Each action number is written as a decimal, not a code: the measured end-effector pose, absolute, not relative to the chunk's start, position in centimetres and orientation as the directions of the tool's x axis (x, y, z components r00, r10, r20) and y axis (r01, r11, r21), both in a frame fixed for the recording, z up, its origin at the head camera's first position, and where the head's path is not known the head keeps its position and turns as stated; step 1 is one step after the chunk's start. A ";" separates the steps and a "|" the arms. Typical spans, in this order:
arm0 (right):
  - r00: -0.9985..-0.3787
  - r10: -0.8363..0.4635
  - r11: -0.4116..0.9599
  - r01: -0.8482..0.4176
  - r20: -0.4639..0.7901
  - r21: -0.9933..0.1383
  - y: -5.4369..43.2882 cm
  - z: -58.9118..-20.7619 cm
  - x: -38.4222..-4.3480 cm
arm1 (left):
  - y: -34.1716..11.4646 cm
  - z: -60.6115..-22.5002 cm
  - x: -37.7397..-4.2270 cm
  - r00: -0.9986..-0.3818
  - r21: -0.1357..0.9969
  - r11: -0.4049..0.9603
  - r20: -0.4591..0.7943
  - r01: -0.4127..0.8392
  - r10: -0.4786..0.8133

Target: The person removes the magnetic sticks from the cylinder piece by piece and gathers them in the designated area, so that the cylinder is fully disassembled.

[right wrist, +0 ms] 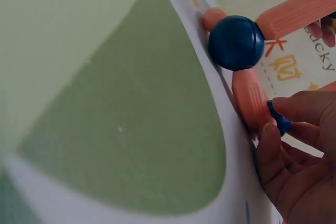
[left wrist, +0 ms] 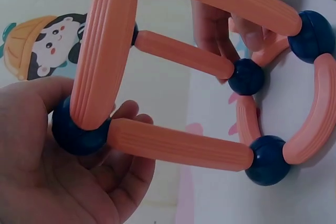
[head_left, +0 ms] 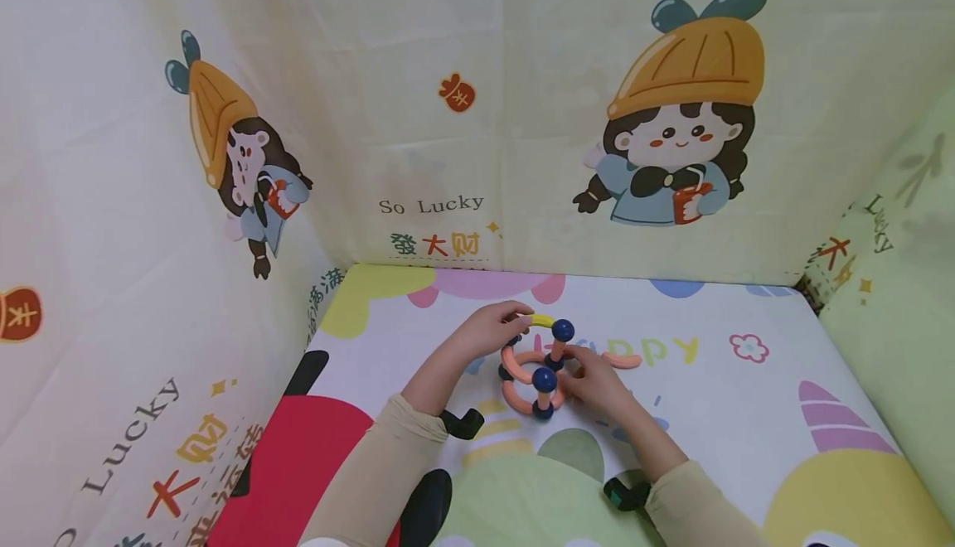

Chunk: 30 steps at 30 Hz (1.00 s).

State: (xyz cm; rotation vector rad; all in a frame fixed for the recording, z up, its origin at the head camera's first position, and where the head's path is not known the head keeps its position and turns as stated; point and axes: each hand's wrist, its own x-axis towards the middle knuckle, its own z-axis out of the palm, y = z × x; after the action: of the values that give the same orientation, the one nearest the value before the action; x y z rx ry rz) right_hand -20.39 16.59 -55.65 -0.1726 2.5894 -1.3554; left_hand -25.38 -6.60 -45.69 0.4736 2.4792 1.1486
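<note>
Ball-and-rod frame (head_left: 544, 379) stands just below the centre of the head view, on the patterned bench (head_left: 746, 398). Left hand (head_left: 491, 327), at its upper left: fingers curled round an upper blue ball (left wrist: 79, 132), tips against the left end of the yellow rod (head_left: 540, 321), whose joint there is hidden. Right hand (head_left: 600, 385), at its right side: finger and thumb pinch a lower blue ball (right wrist: 280, 120) in the base. 1 loose orange rod (head_left: 622, 360) lies just right of the frame. Judgement: the step looks like seating the upper joint while bracing the base. To do it well, hold the base ball firmly without lifting it, line the rod's end up with the ball's centre and press lightly; a sideways push would probably lean the uprights and could part other joints.
</note>
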 end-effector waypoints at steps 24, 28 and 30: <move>-0.990 -0.137 0.605 -0.052 -0.039 -0.794 15.5 -55.8 -21.6 | -5.0 -45.9 -24.7 -0.939 0.810 0.585 -0.223 -0.029 0.262; -0.990 -0.131 0.600 -0.037 -0.053 -0.799 15.6 -55.8 -21.6 | -5.0 -45.9 -24.7 -0.942 0.809 0.587 -0.216 -0.025 0.257; -0.990 -0.126 0.591 -0.030 -0.056 -0.806 15.5 -55.7 -21.6 | -5.0 -45.9 -24.7 -0.944 0.807 0.590 -0.212 -0.022 0.255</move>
State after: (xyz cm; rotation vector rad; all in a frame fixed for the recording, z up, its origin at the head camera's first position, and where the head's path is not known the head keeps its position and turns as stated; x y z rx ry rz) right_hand -21.63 15.53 -55.75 -0.1332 2.7053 -1.3671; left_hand -24.67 -4.97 -45.87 0.1904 2.5168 1.2837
